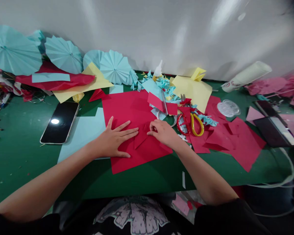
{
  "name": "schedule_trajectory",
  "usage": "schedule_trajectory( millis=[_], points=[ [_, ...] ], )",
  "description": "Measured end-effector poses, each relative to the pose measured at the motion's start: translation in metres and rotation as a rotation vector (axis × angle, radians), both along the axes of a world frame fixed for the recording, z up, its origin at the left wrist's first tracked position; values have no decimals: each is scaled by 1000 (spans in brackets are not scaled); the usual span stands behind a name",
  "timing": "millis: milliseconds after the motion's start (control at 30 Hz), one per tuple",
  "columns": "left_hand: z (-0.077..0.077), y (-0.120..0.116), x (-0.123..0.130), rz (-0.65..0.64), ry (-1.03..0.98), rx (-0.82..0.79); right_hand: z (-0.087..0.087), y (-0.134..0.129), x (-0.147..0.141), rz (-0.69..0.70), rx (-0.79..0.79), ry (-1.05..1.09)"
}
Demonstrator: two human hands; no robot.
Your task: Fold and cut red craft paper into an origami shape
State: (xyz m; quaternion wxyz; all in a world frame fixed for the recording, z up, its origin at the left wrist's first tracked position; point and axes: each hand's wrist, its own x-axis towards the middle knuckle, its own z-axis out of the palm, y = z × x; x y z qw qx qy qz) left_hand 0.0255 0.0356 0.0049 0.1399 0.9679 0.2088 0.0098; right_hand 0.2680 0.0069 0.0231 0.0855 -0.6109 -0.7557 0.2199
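A large sheet of red paper (127,107) lies on the green table in front of me. My left hand (115,140) rests flat on it, fingers spread. On the same sheet is a small folded piece of red paper (140,137), between my two hands. My right hand (163,132) is closed at the right side of this folded piece, thumb and fingers curled together. What its fingertips hold, if anything, is hidden. Scissors with red handles (183,124) and scissors with yellow handles (197,124) lie just right of that hand, beside a roll of tape (172,120).
A phone (61,122) lies left of light blue paper (84,130). Pleated blue paper rosettes (115,67) lean along the wall. Blue scraps (168,85), a white-tipped bottle (158,70) and yellow paper (191,89) are behind. More red paper (242,140) and a dark case (271,130) sit right.
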Motion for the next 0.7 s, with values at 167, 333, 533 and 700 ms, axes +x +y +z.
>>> schedule_trajectory(
  millis=[167,333,533,700],
  points=[
    [-4,-5,5,48,-31,60,1,0,-1,3,1,9],
    [-3,-7,7,14,-59,112,2,-1,-1,5,-8,7],
    [5,-7,6,-123,-102,63,1,0,0,16,6,-9],
    [10,-10,1,-212,-101,46,1,0,-1,12,-4,-18]
  ],
)
